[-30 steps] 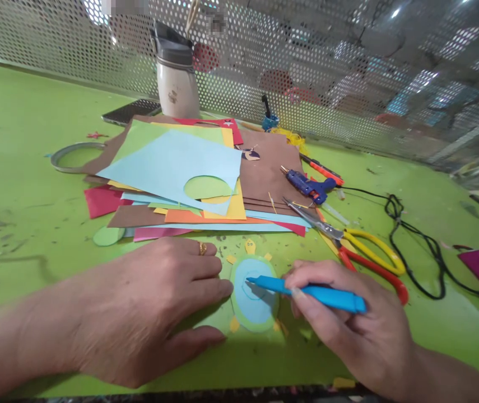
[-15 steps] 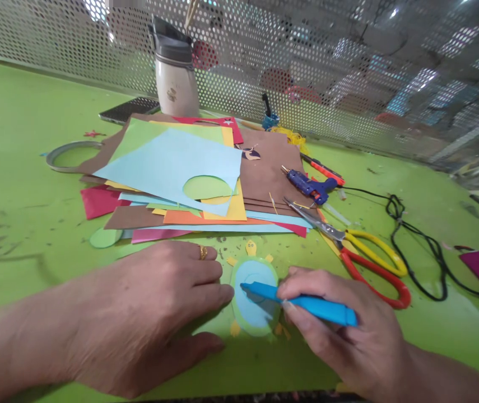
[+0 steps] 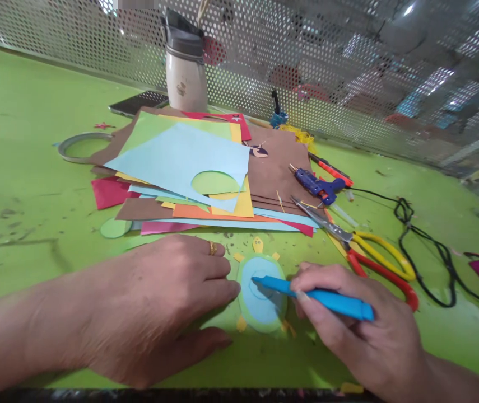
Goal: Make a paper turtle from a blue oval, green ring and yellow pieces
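Note:
A paper turtle (image 3: 263, 295), with a blue oval on a green oval and yellow head and feet, lies on the green table near its front edge. My left hand (image 3: 167, 305) rests flat beside it, fingers stretched out, fingertips touching the turtle's left rim. My right hand (image 3: 361, 330) grips a blue pen (image 3: 315, 296) whose tip touches the blue oval, where a drawn circle shows.
Behind the turtle lies a stack of coloured paper sheets (image 3: 205, 179). Scissors (image 3: 361, 249) with yellow and red handles, a blue glue gun (image 3: 317, 184) and a black cord (image 3: 428, 240) lie to the right. A bottle (image 3: 185, 67), phone (image 3: 138, 102) and tape ring (image 3: 82, 146) sit further back.
The pen tip moved slightly over the blue oval, down then back up. My left hand stays put. The view shifted a little.

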Demonstrator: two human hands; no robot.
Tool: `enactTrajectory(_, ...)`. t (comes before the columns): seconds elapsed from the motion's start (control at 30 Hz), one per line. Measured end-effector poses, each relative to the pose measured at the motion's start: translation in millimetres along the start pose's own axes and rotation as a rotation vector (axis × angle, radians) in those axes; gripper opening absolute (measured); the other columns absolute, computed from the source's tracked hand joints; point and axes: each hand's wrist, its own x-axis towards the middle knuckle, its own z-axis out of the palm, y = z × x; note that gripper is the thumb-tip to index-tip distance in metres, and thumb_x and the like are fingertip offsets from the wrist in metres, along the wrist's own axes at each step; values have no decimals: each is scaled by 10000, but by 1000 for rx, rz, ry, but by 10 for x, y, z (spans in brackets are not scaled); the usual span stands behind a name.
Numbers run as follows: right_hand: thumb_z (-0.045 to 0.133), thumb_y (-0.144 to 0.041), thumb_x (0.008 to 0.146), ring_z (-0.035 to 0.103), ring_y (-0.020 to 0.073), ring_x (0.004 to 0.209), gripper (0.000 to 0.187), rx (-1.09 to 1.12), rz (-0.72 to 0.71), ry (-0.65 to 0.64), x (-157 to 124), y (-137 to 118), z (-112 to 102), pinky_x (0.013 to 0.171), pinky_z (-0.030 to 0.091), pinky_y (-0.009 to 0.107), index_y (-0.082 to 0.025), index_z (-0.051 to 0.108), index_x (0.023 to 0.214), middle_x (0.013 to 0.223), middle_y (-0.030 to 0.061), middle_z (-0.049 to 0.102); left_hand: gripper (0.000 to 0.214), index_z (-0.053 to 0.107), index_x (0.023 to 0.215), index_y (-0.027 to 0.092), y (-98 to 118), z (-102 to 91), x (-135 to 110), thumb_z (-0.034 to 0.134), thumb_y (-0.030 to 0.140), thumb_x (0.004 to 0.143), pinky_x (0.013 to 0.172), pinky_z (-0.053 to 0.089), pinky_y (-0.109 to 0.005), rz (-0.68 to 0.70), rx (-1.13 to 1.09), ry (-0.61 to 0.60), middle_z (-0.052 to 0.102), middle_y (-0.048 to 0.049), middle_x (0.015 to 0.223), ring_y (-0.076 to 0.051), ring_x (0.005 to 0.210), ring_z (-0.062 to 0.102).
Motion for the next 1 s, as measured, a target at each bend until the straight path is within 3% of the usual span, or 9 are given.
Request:
enactTrajectory(0.13, 609, -160, 856, 737, 166, 749, 139, -2, -31, -40, 2, -7, -3, 745, 564, 212, -283, 606, 921, 722, -47, 719, 149, 645, 792, 236, -30, -43, 15, 557, 335, 862, 545, 423, -380, 15, -5, -63, 624, -24, 723, -220, 680, 573)
enactTrajectory(0.27, 609, -147, 850, 738, 158, 757, 156, 15, -45, -49, 7, -8, 7, 722, 561, 194, -281, 598, 927, 757, -43, 739, 160, 643, 794, 231, -24, -22, 15, 552, 339, 870, 547, 420, -383, 10, -5, -60, 622, -25, 730, -219, 684, 569)
enactTrajectory(0.43, 608, -157, 856, 733, 144, 718, 143, 5, -50, -50, -4, 3, -6, 824, 547, 201, -278, 600, 931, 720, -56, 724, 138, 634, 790, 232, 4, 9, 8, 554, 314, 867, 549, 404, -380, -5, -4, -22, 619, -18, 737, -212, 677, 562)
enactTrajectory(0.7, 595, -130, 842, 726, 126, 718, 137, -5, -31, -1, 23, -15, 12, 701, 542, 147, -258, 621, 886, 671, -64, 680, 122, 618, 767, 236, -36, 34, -12, 582, 311, 857, 543, 404, -365, 18, 3, 51, 612, -2, 728, -198, 671, 574)
enactTrajectory(1.0, 601, -76, 809, 686, 89, 589, 174, 21, -68, 15, 44, -44, 11, 765, 527, 130, -240, 616, 865, 622, -79, 675, 108, 615, 758, 235, -3, 51, -33, 587, 289, 847, 547, 410, -370, -10, 15, 70, 601, -5, 716, -205, 668, 564)
